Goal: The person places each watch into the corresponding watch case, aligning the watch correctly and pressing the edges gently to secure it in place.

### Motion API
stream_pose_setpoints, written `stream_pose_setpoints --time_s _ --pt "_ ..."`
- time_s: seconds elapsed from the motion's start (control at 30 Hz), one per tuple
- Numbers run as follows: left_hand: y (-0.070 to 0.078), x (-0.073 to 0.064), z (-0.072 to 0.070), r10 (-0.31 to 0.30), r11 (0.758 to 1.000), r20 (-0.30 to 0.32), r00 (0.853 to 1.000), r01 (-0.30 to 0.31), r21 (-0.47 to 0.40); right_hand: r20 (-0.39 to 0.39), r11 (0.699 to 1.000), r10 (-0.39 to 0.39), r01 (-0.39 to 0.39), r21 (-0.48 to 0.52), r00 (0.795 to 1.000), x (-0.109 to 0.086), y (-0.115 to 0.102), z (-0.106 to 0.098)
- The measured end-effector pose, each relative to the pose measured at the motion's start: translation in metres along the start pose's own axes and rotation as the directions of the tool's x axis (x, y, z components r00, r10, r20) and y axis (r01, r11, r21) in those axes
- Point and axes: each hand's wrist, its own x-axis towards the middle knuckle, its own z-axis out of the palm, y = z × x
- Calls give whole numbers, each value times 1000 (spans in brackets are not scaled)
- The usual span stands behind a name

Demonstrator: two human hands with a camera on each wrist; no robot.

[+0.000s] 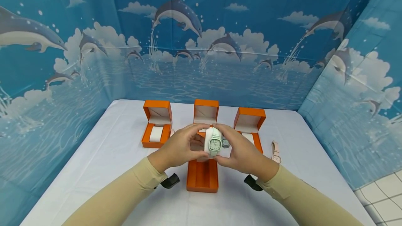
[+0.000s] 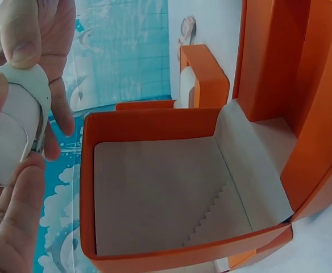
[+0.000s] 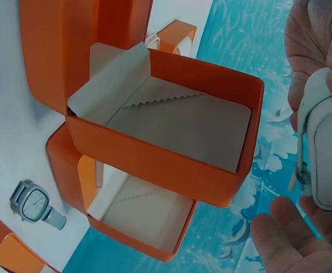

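A pale green watch (image 1: 215, 144) with a squarish dial is wrapped around a white cushion (image 1: 207, 138), held up over the middle of the table. My left hand (image 1: 179, 147) pinches it from the left, between thumb and fingers. On the other side, my right hand (image 1: 243, 149) grips the strap and cushion by the top and bottom. The cushion (image 2: 1, 139) shows its back in the left wrist view, with fingers at both ends. Below the hands stands an orange watch box (image 1: 202, 189), its lid (image 3: 166, 153) raised and its base without a cushion.
Behind stand more open orange boxes: a left box (image 1: 146, 142) and a right box (image 1: 259, 144) with white cushions, and a middle box (image 1: 205, 102) partly hidden. A silver-grey watch (image 3: 36, 205) and a pink watch (image 1: 275, 152) lie on the white tablecloth (image 1: 125, 170).
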Motion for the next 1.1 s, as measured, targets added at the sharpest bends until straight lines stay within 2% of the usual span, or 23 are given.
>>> stream_pose_setpoints --time_s 0.23,0.5,0.87,1.1 --pt "2 1 -1 0 1000 1 1000 0 -10 -36 999 38 -38 -2 999 -2 -1 2" --pt "2 0 -1 -6 999 6 1000 6 -33 -21 998 52 -51 27 998 -1 -2 1" --pt "2 -2 -1 -12 999 0 1000 12 -40 -46 1000 14 -13 15 999 -1 -4 2" --pt "1 -2 0 -13 999 6 1000 13 -48 -35 1000 23 -23 8 999 -2 -2 5"
